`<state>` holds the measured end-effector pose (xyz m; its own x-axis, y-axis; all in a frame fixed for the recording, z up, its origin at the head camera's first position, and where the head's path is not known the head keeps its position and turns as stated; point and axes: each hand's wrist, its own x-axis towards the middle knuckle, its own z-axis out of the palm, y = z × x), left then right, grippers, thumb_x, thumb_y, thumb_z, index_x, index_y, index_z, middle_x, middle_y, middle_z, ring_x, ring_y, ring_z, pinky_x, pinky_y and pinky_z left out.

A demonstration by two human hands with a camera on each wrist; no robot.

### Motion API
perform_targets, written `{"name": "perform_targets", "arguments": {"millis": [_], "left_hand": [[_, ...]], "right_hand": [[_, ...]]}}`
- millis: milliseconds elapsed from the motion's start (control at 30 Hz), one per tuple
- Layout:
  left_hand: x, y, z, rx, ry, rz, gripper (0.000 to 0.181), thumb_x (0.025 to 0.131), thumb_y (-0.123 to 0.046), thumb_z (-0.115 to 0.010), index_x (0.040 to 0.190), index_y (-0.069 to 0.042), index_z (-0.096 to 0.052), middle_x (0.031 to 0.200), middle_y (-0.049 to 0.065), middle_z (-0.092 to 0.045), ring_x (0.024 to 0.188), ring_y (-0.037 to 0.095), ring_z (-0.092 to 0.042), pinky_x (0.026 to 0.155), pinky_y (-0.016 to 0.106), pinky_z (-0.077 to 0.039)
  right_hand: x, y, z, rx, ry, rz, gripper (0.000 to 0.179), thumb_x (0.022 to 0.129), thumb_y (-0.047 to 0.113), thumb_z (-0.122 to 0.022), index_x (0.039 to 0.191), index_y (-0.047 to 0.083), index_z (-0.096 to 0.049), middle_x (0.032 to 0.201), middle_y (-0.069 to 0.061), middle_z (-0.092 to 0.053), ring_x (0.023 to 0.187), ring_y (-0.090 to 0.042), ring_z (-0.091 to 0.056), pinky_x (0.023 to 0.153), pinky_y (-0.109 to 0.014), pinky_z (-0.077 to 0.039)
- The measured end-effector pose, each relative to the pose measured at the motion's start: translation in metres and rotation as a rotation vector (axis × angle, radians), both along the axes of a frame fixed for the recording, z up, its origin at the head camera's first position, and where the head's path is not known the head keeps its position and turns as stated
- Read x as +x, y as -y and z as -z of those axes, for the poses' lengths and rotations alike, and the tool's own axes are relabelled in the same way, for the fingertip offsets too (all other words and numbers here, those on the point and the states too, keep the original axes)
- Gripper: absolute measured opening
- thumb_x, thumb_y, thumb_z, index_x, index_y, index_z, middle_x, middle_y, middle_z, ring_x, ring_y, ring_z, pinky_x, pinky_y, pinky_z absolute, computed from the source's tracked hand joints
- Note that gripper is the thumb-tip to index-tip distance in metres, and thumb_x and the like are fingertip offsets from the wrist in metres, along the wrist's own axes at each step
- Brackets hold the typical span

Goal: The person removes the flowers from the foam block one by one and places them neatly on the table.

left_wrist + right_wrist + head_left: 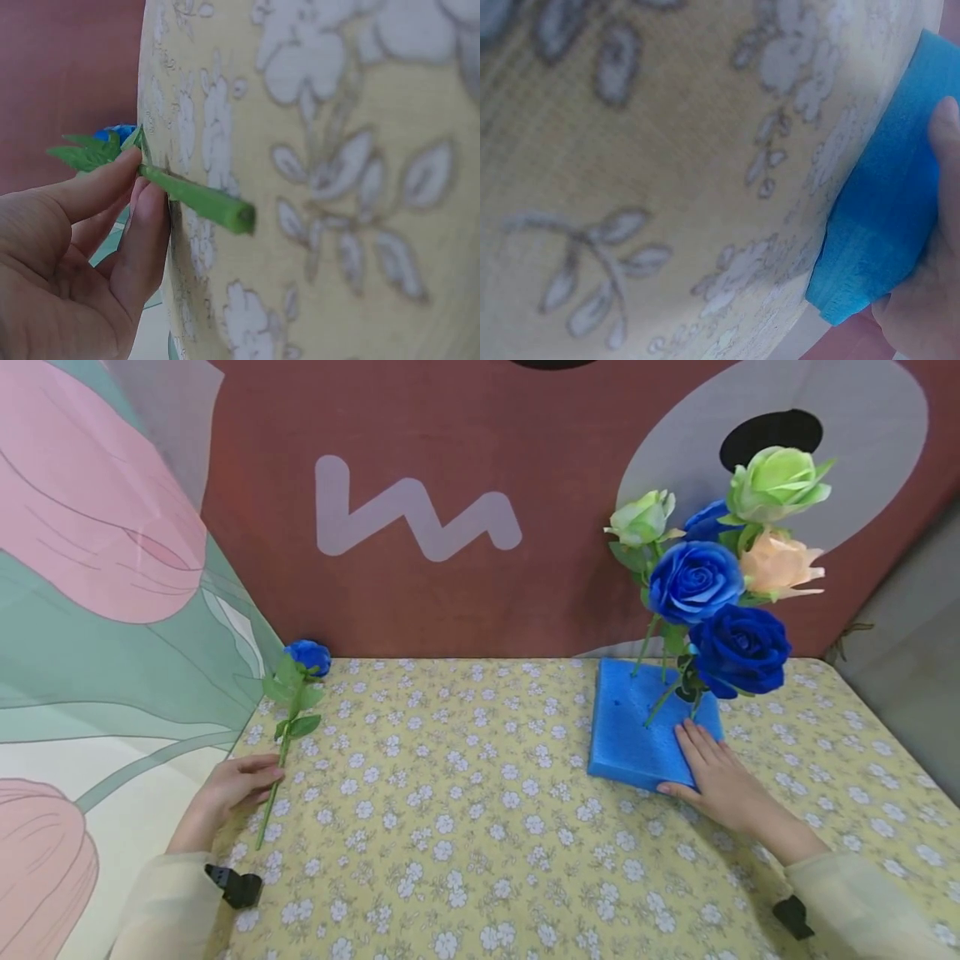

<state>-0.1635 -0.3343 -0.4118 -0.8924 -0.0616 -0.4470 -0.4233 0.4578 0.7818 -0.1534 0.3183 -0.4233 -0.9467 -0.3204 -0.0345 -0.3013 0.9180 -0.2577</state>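
At the left of the table, my left hand pinches the lower green stem of a blue artificial rose between thumb and fingers. In the left wrist view the cut end of the stem sticks out past the fingertips, close over the tablecloth. My right hand lies with straight fingers on the near right corner of a blue foam block, the thumb at its front edge. Several roses stand in the block: dark blue rose, mid-blue rose, peach rose and green rose.
A smaller green rose and a partly hidden blue rose stand behind the front blooms. A small hole shows in the foam's left part. The floral tablecloth meets a red-brown backdrop; a printed panel borders the left side.
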Motion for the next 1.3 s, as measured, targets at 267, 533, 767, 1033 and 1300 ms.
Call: {"name": "perform_targets", "arguments": {"millis": [267,533,767,1033,1300], "left_hand": [[0.001,0.003,-0.004,-0.010,-0.016,-0.016,0.062,0.098,-0.023,-0.054,0.144,0.010,-0.029,0.087,-0.023,-0.061,0.072,-0.005,-0.062,0.067,0.018,-0.058],[-0.001,-0.008,-0.016,-0.036,-0.156,-0.032,0.060,0.100,-0.028,-0.050,0.146,0.006,-0.031,0.094,-0.027,-0.052,0.081,-0.015,-0.057,0.079,0.016,-0.057],[-0.010,-0.061,-0.041,-0.019,-0.289,0.008,0.054,0.098,-0.026,-0.054,0.141,0.004,-0.041,0.096,-0.020,-0.057,0.084,-0.013,-0.058,0.082,0.019,-0.058],[-0.034,-0.148,-0.050,0.123,-0.233,0.142,0.047,0.097,-0.023,-0.057,0.139,-0.005,-0.048,0.127,0.016,-0.055,0.108,0.019,-0.062,0.096,0.036,-0.055],[-0.051,-0.241,-0.049,0.286,-0.217,0.307,0.041,0.096,-0.015,-0.058,0.135,-0.005,-0.052,0.125,0.018,-0.057,0.119,0.037,-0.056,0.095,0.037,-0.055]], "right_hand": [[0.000,-0.001,0.000,0.009,0.003,0.004,0.096,0.091,0.054,-0.056,0.150,-0.007,-0.011,0.154,-0.035,-0.012,0.141,-0.052,-0.013,0.109,-0.070,-0.021],[0.000,-0.001,0.001,0.014,0.002,0.005,0.097,0.090,0.054,-0.056,0.150,-0.008,-0.011,0.153,-0.036,-0.012,0.141,-0.052,-0.013,0.109,-0.070,-0.021],[-0.001,0.000,0.000,0.007,0.007,0.002,0.097,0.090,0.054,-0.057,0.150,-0.007,-0.010,0.154,-0.035,-0.012,0.141,-0.052,-0.013,0.109,-0.070,-0.021],[-0.001,0.002,0.001,-0.002,0.019,0.000,0.098,0.090,0.054,-0.056,0.151,-0.006,-0.009,0.154,-0.034,-0.010,0.142,-0.052,-0.012,0.111,-0.069,-0.019],[0.000,0.000,0.000,0.002,0.017,0.009,0.098,0.090,0.054,-0.057,0.151,-0.006,-0.010,0.154,-0.035,-0.011,0.141,-0.052,-0.012,0.111,-0.069,-0.019]]}}
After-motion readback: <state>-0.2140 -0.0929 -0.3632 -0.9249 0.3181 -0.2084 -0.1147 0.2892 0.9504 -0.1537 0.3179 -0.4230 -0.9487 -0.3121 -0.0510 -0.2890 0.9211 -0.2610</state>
